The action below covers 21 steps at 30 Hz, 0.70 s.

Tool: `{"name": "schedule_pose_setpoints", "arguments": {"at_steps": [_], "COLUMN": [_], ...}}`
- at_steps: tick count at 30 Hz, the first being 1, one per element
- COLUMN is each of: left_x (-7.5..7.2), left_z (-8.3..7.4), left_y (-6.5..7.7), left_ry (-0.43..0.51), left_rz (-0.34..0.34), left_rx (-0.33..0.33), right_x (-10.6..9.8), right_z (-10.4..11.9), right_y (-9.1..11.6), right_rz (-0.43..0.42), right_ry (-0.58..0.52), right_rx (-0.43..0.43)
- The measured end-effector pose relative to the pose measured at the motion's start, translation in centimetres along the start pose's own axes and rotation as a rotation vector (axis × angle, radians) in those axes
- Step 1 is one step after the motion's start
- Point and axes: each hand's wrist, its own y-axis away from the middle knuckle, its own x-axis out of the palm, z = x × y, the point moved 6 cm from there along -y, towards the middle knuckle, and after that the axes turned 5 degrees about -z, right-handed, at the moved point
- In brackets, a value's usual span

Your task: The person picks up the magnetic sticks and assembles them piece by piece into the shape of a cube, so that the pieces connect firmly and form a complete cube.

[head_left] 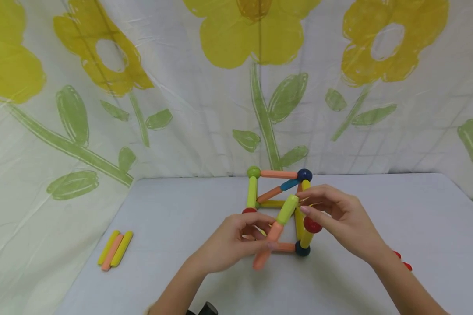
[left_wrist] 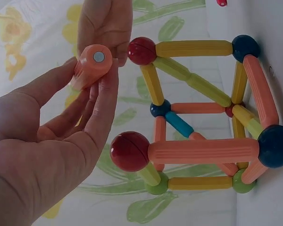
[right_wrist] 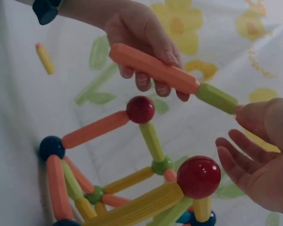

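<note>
My left hand [head_left: 236,238] pinches an orange magnetic rod [right_wrist: 153,69] between thumb and fingers; a round silvery disc shows at its end in the left wrist view. Joined end to end with it is a shorter-looking green magnetic rod [head_left: 287,210]. At that rod's far tip are the thumb and index finger of my right hand [head_left: 339,214], its other fingers loosely bent. Behind and below both hands stands a box-like frame of rods and balls, with a red ball [left_wrist: 129,150], a dark blue ball [head_left: 305,175] and a green ball [head_left: 254,172] among its corners.
Two yellow rods [head_left: 122,248] and an orange rod [head_left: 112,252] lie side by side on the white table [head_left: 173,205] at the left. Red pieces [head_left: 407,266] show partly behind the right forearm. A flowered cloth [head_left: 205,113] hangs at the back.
</note>
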Motion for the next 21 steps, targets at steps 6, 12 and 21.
{"name": "schedule_pose_setpoints", "arguments": {"at_steps": [6,12,21], "left_x": [-2.8,-6.4,-9.2], "left_z": [0.2,1.1,5.3], "left_y": [0.2,0.3,-0.8], "left_ry": [0.083,0.137,0.249], "left_rz": [-0.120,-0.322,-0.487], "left_rx": [-0.007,-0.015,-0.095], "right_x": [-0.3,-1.1,-2.3], "right_z": [-0.6,-2.0,-4.2], "right_y": [-0.1,-0.1,-0.1], "right_rz": [0.026,0.081,0.194], "right_ry": [0.084,0.210,0.193], "right_rx": [-0.044,-0.030,0.046]}}
